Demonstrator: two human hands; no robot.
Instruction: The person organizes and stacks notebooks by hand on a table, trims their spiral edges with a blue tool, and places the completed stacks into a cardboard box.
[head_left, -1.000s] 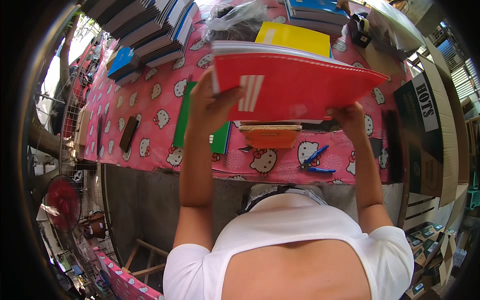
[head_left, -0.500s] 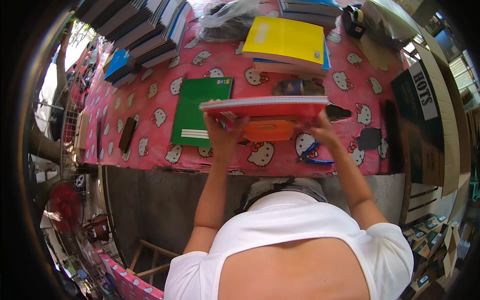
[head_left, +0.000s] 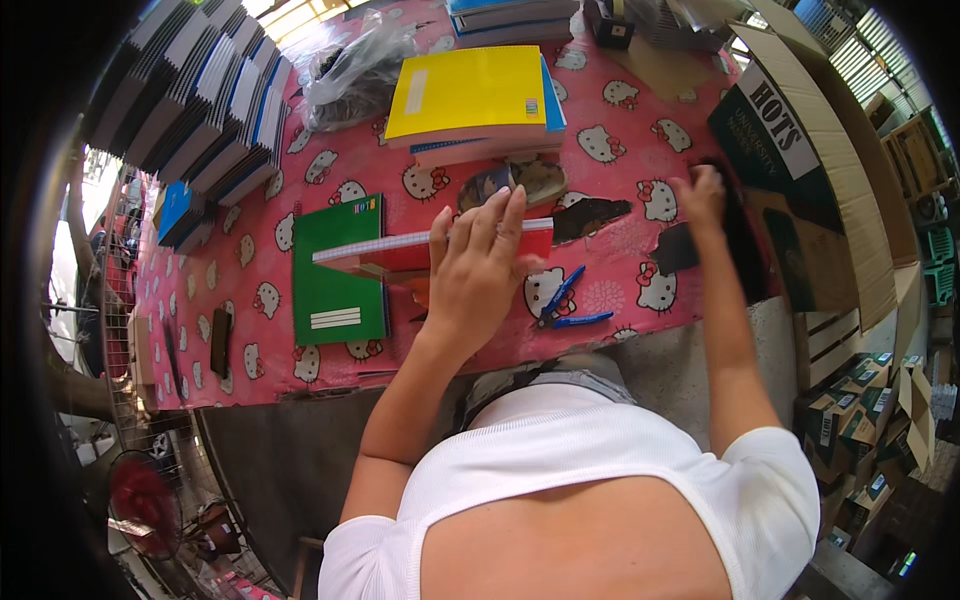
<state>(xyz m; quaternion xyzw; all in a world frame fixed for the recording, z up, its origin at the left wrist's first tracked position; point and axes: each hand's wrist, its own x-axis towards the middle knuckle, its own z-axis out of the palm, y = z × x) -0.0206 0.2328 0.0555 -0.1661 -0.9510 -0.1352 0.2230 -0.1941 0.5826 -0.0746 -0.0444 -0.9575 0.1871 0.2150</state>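
Observation:
In my left hand is a red notebook, held on edge above the table, its white page edges facing up. The fingers stretch over its cover, which partly hides it. Beneath it lies a green spiral notebook, flat on the table. My right hand is empty of the notebook and out to the right, at the upper end of a long dark object. Motion smears its fingers, so I cannot tell whether they grip that object. A blue V-shaped tool lies right of the red notebook.
A yellow-topped notebook stack stands farther back, beside a clear plastic bag. Tall notebook stacks fill the far left. An open cardboard box stands at the right edge of the pink-covered table. A dark bar lies at left.
My right hand has let go of the red notebook and moved right to the long dark object. My left hand keeps the notebook, now across its middle. The view has shifted right.

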